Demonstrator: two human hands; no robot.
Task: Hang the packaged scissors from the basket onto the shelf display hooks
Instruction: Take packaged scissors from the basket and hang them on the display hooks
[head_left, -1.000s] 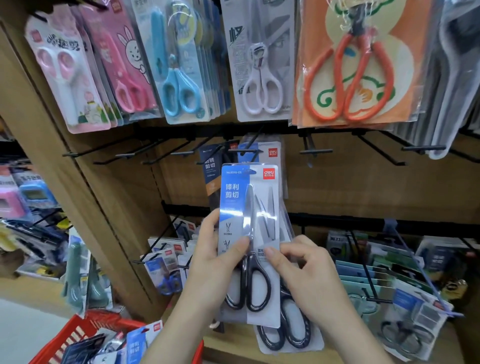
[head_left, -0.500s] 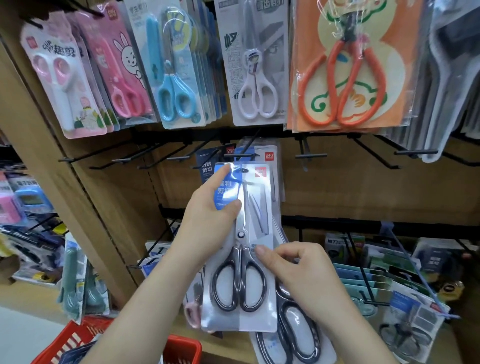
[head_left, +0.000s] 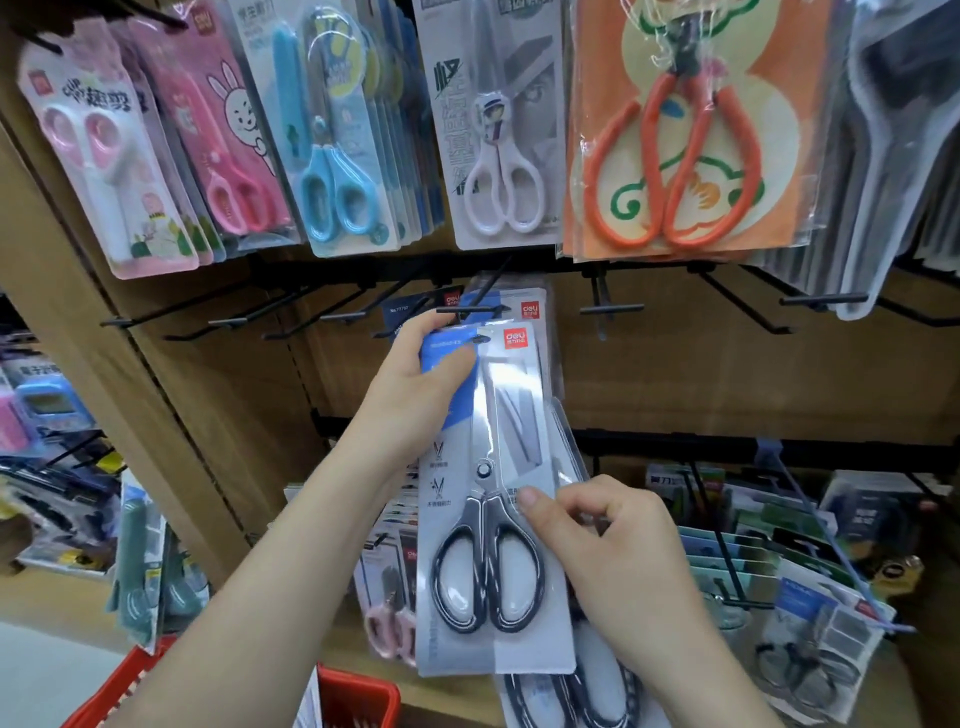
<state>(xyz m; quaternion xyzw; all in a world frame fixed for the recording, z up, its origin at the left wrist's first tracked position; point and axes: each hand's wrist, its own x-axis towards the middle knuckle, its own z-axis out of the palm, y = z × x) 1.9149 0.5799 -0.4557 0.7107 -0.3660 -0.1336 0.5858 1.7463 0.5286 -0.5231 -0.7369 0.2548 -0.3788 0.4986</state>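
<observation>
With the left hand (head_left: 415, 400) pinching the top left corner of the packaged scissors (head_left: 498, 415) and the right hand (head_left: 613, 551) pinching its right edge beside the handles, holding the pack near upright just under the display hook (head_left: 470, 309). Likely handling light, stiff-carded, slick-blistered, bottom-heavy; judging the top, beside the hang hole, best for steering.

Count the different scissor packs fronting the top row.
5 clear: pale pink pack far left, then rabbit pack, blue pack, white pack, orange pack rightward. Grey packs at far right are unclear; others stack behind them.
</observation>
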